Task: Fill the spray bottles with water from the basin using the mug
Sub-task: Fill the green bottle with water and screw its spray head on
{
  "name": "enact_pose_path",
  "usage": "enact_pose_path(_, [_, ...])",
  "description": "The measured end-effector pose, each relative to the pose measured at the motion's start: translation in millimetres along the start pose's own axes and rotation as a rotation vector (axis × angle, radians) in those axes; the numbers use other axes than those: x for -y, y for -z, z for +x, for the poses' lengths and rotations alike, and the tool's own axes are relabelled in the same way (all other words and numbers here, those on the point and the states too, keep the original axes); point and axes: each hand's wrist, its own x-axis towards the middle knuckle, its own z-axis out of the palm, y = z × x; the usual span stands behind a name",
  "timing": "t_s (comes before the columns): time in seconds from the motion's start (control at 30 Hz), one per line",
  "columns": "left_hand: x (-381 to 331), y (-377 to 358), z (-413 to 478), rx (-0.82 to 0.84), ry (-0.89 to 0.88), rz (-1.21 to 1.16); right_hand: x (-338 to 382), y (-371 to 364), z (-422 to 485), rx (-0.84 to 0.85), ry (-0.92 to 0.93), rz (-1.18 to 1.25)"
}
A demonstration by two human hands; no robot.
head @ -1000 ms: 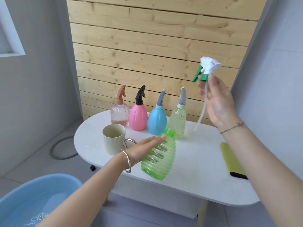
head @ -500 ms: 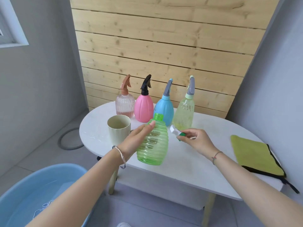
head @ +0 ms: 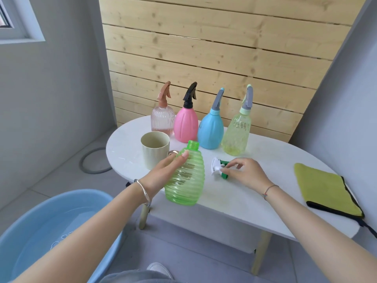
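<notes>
My left hand (head: 163,170) holds a ribbed green spray bottle (head: 185,180) upright by its left side, at the front edge of the white table (head: 265,152). The bottle's neck is uncapped. Its white and green spray head (head: 217,167) lies on the table just to the right, and my right hand (head: 246,172) pinches it with curled fingers. A beige mug (head: 155,152) stands empty behind my left hand. The blue basin (head: 85,193), with water in it, sits on the floor at the lower left.
Along the back of the table stand capped spray bottles: clear pink (head: 162,120), pink (head: 186,125), blue (head: 210,131), pale yellow-green (head: 236,135). A yellow-green cloth (head: 324,188) lies at the table's right end. A grey hose ring (head: 89,160) lies on the floor.
My right hand brought the spray head down from the air and laid it on the table beside the green bottle. My left hand set the tilted bottle upright.
</notes>
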Motion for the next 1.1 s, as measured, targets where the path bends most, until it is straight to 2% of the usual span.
enact_pose_path(0.07, [2, 4, -6, -0.004, 0.021, 0.012, 7, -4, 1, -0.167, 0.027, 0.018])
enact_pose_path(0.13, [1, 8, -12, -0.022, 0.034, 0.023, 21, -11, 2, -0.194, 0.04, 0.173])
enact_pose_path(0.27, [3, 27, -23, -0.05, 0.005, 0.068, 56, -43, 7, -0.017, 0.11, 0.315])
enact_pose_path(0.37, [5, 46, -36, -0.151, -0.049, 0.061, 75, -75, 15, 0.064, 0.064, 0.376])
enact_pose_path(0.53, [11, 89, -66, -0.301, -0.058, 0.198, 95, -111, 15, 0.097, 0.089, 0.473])
enact_pose_path(0.67, [21, 124, -93, -0.381, -0.018, 0.209, 101, -129, 11, 0.044, 0.082, 0.576])
enact_pose_path(0.73, [28, 140, -106, -0.431, -0.003, 0.208, 113, -140, 10, 0.072, 0.07, 0.631])
enact_pose_path(0.93, [55, 195, -145, -0.562, 0.07, 0.256, 181, -187, 14, 0.294, 0.109, 0.758])
enact_pose_path(1.1, [86, 245, -174, -0.655, 0.164, 0.284, 220, -252, 20, 0.477, 0.124, 0.634])
